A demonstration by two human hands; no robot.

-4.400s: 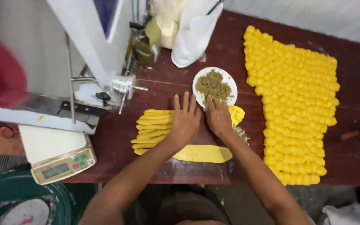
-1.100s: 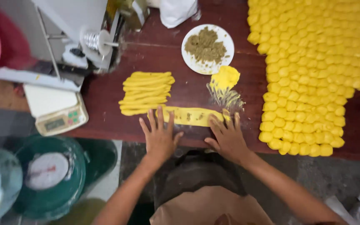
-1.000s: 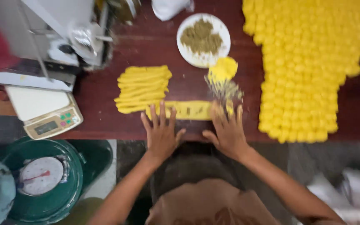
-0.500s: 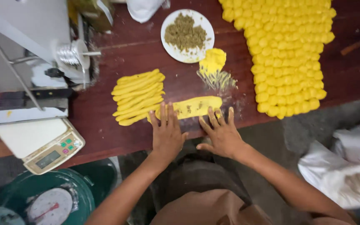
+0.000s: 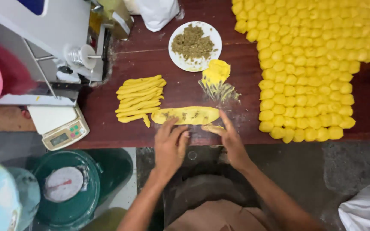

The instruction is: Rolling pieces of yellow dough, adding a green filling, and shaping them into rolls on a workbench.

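Observation:
A flattened strip of yellow dough [image 5: 186, 115] with brownish filling along its middle lies near the front edge of the dark wooden table [image 5: 172, 90]. My left hand [image 5: 171, 144] hovers just below the strip's left half, fingers apart, holding nothing. My right hand [image 5: 230, 137] is at the strip's right end, fingers spread, with a small piece of yellow dough [image 5: 212, 127] under its fingertips. Behind the strip sit a stack of yellow dough ropes [image 5: 140, 98], a yellow dough lump with shreds [image 5: 216, 77] and a white plate of brown-green filling [image 5: 195, 44].
A large field of several small yellow dough pieces [image 5: 309, 64] covers the table's right side. A metal machine [image 5: 61, 42] stands at the left, a digital scale [image 5: 59, 126] below it. A green dial scale [image 5: 67, 186] is on the floor, white bags [image 5: 367, 209] at the right.
Both hands have lifted off the dough strip and drawn back toward the table's edge. The strip is flat with filling showing. The camera view has shifted.

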